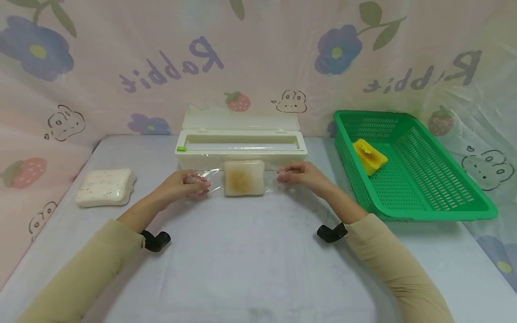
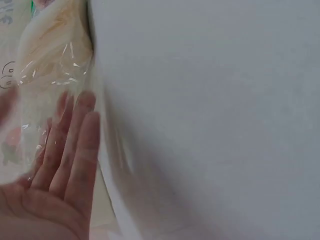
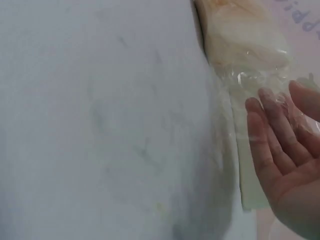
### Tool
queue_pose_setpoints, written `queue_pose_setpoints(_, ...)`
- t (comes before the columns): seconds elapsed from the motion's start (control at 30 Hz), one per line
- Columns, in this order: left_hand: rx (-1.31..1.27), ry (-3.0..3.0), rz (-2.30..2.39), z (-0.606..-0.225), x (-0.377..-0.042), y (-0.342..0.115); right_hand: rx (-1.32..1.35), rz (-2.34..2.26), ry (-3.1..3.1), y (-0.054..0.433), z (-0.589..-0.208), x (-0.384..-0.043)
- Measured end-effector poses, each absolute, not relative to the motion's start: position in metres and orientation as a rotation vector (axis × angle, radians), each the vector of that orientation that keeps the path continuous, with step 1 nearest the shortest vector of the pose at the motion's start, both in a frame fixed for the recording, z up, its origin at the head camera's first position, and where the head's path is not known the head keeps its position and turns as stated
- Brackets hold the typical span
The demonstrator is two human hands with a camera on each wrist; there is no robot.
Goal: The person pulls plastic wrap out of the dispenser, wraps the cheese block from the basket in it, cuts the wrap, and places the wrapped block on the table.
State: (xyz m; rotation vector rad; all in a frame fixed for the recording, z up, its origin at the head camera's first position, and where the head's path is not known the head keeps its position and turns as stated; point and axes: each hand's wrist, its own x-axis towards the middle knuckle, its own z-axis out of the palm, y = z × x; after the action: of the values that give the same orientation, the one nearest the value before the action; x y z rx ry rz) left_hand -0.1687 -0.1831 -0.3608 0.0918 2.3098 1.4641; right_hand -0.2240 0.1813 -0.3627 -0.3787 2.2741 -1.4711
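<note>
A slice of toast (image 1: 244, 178) with a browned patch lies in clear plastic wrap, in front of the white wrap dispenser (image 1: 241, 148). Loose wrap sticks out at both sides. My left hand (image 1: 190, 184) is at the left end of the wrap; in the left wrist view its fingers (image 2: 75, 155) are straight, with the film against them. At the right end, my right hand (image 1: 300, 176) touches the film with extended, slightly bent fingers (image 3: 277, 145). Each thumb stands apart from the fingers in the wrist views.
A green basket (image 1: 436, 214) at the right holds a yellow block-shaped piece (image 1: 369, 157). On the left lies a white, speckled, bread-like slab (image 1: 106, 187). The dispenser's lid (image 1: 241, 121) is raised at the back, before a printed curtain (image 1: 258, 54).
</note>
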Motion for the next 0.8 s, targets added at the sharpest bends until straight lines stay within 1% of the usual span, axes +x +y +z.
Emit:
queue_pose_setpoints(0.13, 0.05, 2.321, 1.552, -0.364, -0.166, -0.191, -0.387, -1.541, 2.225, 0.187, -0.366, -0.226)
queue_pose_setpoints(0.33, 0.039, 2.331, 1.53, -0.364, -0.166, -0.194, -0.397, -1.536, 2.16, 0.191, -0.372, -0.231)
queue_pose_setpoints(0.63, 0.049, 2.322, 1.517, -0.361, -0.167, -0.191, -0.395, -1.376, 2.47, 0.181, -0.374, -0.233)
queue_pose_setpoints(0.8, 0.058, 2.348, 1.467, -0.36, -0.169, -0.192, -0.357, -1.396, 2.464, 0.181, -0.374, -0.233)
